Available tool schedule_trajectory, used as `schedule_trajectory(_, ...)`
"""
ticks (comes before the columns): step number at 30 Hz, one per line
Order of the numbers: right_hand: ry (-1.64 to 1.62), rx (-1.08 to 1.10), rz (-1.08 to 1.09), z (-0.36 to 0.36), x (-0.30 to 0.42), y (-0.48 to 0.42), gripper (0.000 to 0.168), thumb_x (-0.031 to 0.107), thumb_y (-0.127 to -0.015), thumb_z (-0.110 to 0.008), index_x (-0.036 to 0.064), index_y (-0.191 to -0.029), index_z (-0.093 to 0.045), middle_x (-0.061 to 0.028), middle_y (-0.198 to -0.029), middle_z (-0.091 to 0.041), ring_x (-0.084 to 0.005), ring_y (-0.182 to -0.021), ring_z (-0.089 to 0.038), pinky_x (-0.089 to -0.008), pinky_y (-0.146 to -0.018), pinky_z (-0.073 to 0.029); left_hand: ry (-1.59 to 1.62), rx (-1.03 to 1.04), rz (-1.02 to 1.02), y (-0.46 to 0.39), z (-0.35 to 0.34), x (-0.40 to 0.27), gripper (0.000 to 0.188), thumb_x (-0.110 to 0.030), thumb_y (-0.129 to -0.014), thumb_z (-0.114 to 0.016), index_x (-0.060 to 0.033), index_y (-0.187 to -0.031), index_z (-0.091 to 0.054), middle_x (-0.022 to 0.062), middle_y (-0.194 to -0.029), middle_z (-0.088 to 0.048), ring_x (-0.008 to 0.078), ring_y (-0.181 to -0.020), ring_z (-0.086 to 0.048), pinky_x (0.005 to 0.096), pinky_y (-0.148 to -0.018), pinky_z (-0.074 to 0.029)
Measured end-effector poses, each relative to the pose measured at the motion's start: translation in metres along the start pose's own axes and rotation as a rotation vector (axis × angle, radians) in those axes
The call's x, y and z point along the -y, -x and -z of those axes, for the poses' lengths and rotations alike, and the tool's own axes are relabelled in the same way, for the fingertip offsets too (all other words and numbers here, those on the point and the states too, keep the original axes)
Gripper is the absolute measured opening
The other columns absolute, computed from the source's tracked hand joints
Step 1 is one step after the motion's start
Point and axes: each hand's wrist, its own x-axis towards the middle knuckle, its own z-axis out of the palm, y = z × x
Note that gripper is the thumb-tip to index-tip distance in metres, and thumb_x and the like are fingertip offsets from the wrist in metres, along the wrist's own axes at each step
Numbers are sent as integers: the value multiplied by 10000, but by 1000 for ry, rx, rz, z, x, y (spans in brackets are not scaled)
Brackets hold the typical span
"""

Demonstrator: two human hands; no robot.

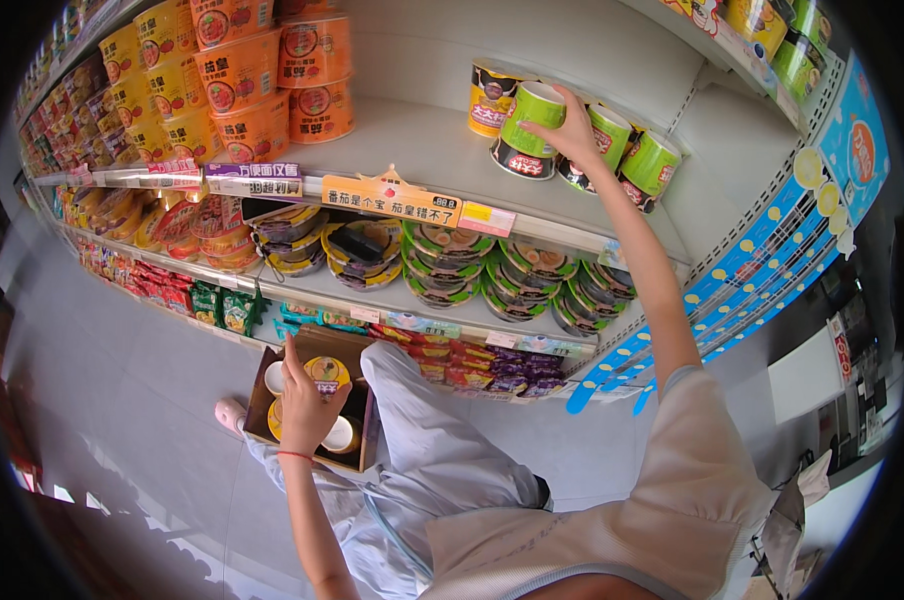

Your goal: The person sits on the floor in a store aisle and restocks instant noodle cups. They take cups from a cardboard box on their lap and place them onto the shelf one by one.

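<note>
My right hand (572,135) is closed around a green instant noodle cup (533,116), which sits upside down on a black noodle cup (523,160) on the upper shelf. To its right stand more green cups (609,135) on dark ones, and a yellow-and-black cup (493,97) is at its left. My left hand (308,397), with a red cord at the wrist, is over an open cardboard box (369,439) by my knee. The box holds several noodle cups, among them a yellow one (326,375) beside my fingers; whether the hand touches it I cannot tell.
Orange noodle tubs (249,82) and yellow ones are stacked at the left of the upper shelf. Below are noodle bowls (444,262), with a black phone-like device (354,244) on one stack, and bagged snacks (452,360). A blue wire rack (759,255) borders the right side.
</note>
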Motion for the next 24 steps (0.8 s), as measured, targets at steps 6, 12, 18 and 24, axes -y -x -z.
schedule_trajectory(6,200,8,51,3,-5,6,887,482,-681,-783,-2,-1316,-397,-224,-1315,-425,-358,-1170,-493,-428,-982,-422,-269,368,180,12,-25,34,1213,-386,-668,-788,-123,-1486,68,341,-1443,-204,481,-1284,-338,566,-1015,-311)
schedule_trajectory(12,251,-46,106,1,-5,8,898,535,-670,-771,-26,-1270,-406,-230,-1215,-375,-409,-1009,-569,-440,-847,-507,-300,521,303,3,-44,51,1204,-447,-678,-759,-129,-1483,77,291,-1480,-158,456,-1338,-269,538,-1069,-258)
schedule_trajectory(18,245,-5,6,-13,-9,1,961,541,-689,-753,-7,-1346,-316,-242,-1244,-367,-417,-1052,-540,-460,-866,-489,-521,677,574,23,-75,101,1297,-542,-593,-788,-187,-1489,80,263,-1515,-104,433,-1364,-246,604,-1047,-265)
schedule_trajectory(24,340,16,-98,-11,-4,1,1048,597,-705,-709,-13,-1390,-201,-297,-1282,-378,-461,-1061,-540,-508,-812,-494,-723,688,608,50,-108,135,1432,-594,-409,-837,-136,-1500,-29,181,-1550,45,394,-1423,13,621,-1067,-178)
